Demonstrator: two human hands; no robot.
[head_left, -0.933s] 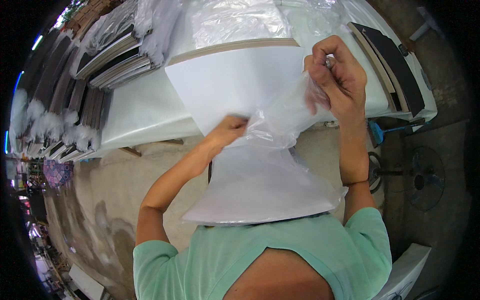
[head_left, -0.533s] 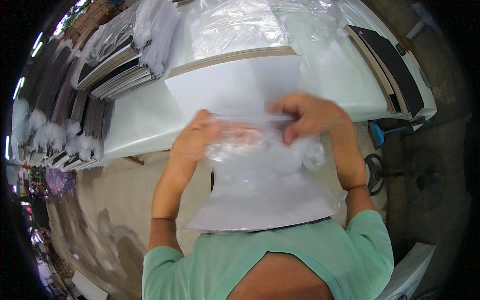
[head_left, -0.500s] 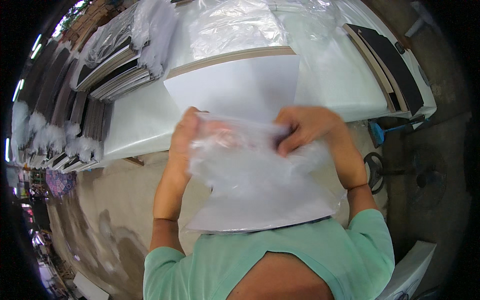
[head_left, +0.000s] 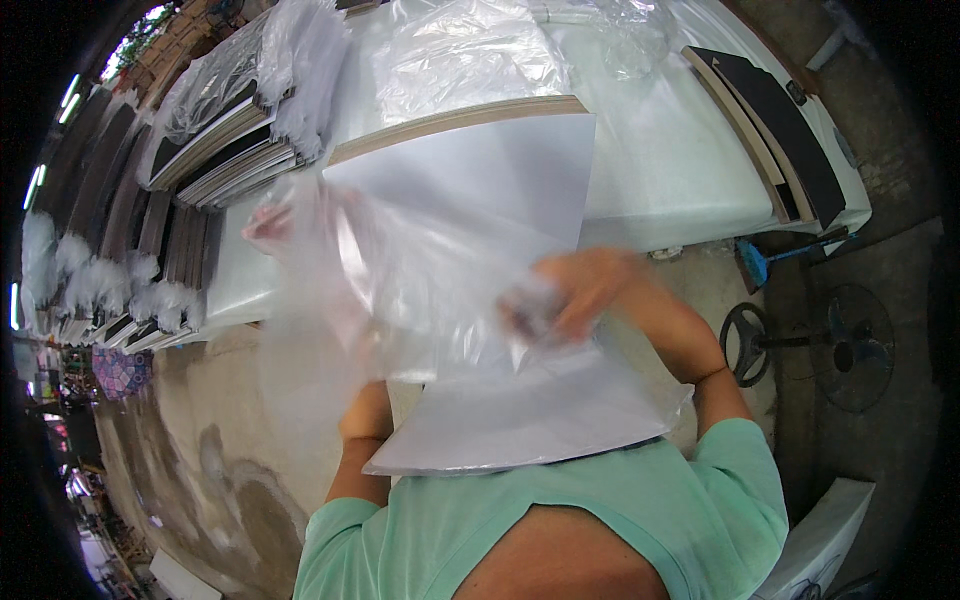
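Note:
A clear plastic bag (head_left: 420, 260) stretches between my two hands, over a white-faced board (head_left: 530, 425) held against my body. My right hand (head_left: 590, 285) is closed on a bunched part of the bag, slightly smeared by motion. My left hand (head_left: 268, 226) is up at the left, behind or inside the loose film. Its fingers are blurred and partly hidden by the plastic. Just beyond the bag, a stack of white-faced boards (head_left: 480, 165) lies on the table.
The table (head_left: 670, 200) has a pale covering. Plastic film (head_left: 470, 60) lies at its back. Black boards (head_left: 775, 130) sit at the right, and wrapped board stacks (head_left: 225, 140) at the left. A fan (head_left: 850, 350) and a blue dustpan (head_left: 755, 265) are at the right.
My left hand has moved up and left, drawing the film out sideways. My right hand has come a little lower and left with its bunched part of the bag.

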